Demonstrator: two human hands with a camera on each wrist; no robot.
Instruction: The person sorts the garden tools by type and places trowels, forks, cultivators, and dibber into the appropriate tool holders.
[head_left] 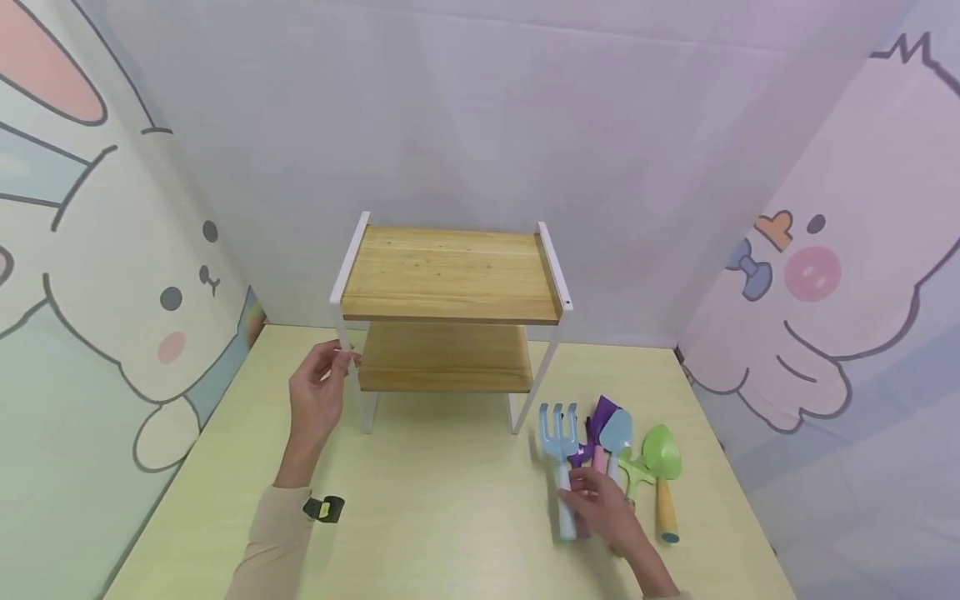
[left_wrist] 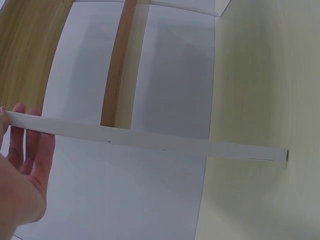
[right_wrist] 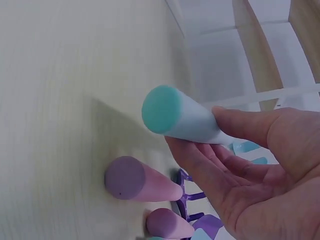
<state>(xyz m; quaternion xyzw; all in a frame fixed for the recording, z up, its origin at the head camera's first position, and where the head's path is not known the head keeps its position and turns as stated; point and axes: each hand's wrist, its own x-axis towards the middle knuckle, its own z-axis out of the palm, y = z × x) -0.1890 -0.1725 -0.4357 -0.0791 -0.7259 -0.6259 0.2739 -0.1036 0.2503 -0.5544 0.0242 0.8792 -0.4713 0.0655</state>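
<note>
A two-tier wooden shelf rack [head_left: 450, 275] with white metal side frames stands at the back of the table. My left hand [head_left: 318, 387] is at its left front post. In the left wrist view, the fingers [left_wrist: 46, 155] pass behind the white post [left_wrist: 155, 141] and the thumb lies on its near side. Over at the right, my right hand [head_left: 603, 508] pinches the handle of a light blue hand fork [head_left: 558, 446], prongs pointing away from me. The handle's turquoise end [right_wrist: 161, 109] faces the right wrist camera, raised above the table with a shadow beneath.
Right of the fork lie a purple hand fork [head_left: 579, 454], a purple shovel [head_left: 602, 414], a light blue trowel [head_left: 617, 431], a green fork [head_left: 636, 469] and a green trowel [head_left: 662, 452] with a yellow handle. Cartoon-printed cloth walls [head_left: 465, 125] enclose the pale yellow table [head_left: 420, 517].
</note>
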